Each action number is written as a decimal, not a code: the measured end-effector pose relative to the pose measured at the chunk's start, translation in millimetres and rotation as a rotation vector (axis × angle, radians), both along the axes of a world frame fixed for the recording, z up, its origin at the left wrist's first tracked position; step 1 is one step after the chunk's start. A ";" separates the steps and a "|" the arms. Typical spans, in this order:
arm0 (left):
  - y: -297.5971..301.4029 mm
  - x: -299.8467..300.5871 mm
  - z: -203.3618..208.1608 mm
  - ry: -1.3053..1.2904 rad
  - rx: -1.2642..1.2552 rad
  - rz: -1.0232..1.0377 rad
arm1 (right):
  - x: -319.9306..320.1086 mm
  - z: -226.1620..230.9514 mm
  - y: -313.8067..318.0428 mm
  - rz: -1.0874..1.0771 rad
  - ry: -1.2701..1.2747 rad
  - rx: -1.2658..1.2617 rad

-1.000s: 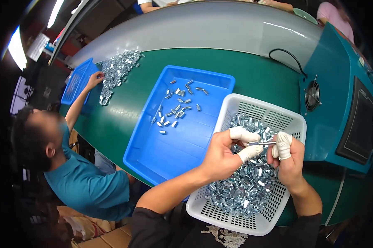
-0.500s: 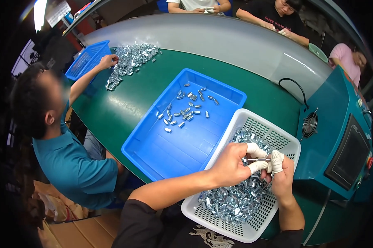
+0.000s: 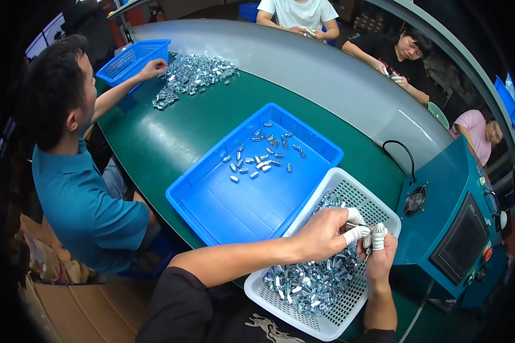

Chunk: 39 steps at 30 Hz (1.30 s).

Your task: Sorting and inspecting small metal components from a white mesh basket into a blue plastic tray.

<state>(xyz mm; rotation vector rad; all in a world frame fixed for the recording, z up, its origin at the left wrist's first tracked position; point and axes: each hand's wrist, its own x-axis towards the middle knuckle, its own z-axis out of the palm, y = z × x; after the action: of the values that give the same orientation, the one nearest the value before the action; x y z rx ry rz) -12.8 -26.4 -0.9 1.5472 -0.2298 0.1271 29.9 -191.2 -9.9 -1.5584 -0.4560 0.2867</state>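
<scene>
My left hand and my right hand meet above the white perforated basket, white finger covers on thumbs and fingertips. Between the fingertips runs a thin metal rod. My left thumb and finger pinch around its left part; whatever small piece sits there is mostly hidden. My right fingertips are closed on the rod's right end. Below, the basket holds a heap of silvery long hex nuts. Left of it, a blue tray has several similar long nuts scattered inside.
At the left a co-worker in a teal shirt reaches to a pile of metal pieces beside a blue basket. A teal machine with a screen stands at right. A grey barrier separates other workers beyond the green table.
The view has shifted a little. My hands stay together over the white basket, still gripping the rod, and less of it shows between them. The co-worker's hand remains at the pile.
</scene>
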 end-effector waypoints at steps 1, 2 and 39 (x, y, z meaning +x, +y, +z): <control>-0.5 0.6 -0.7 -0.030 0.010 0.025 | 0.5 1.8 -0.5 -0.004 0.001 -0.005; -0.2 1.9 -0.9 -0.127 0.069 0.037 | 1.8 4.0 -2.4 0.040 0.055 -0.033; 22.9 5.8 4.3 0.258 -0.649 -0.543 | 23.7 13.1 -2.0 -0.133 0.245 0.188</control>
<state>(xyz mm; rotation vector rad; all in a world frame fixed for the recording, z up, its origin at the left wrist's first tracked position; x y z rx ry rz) -6.9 -3.5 3.4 0.8054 -0.3536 -0.3925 53.6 -193.2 3.1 -1.3423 -0.1808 0.3182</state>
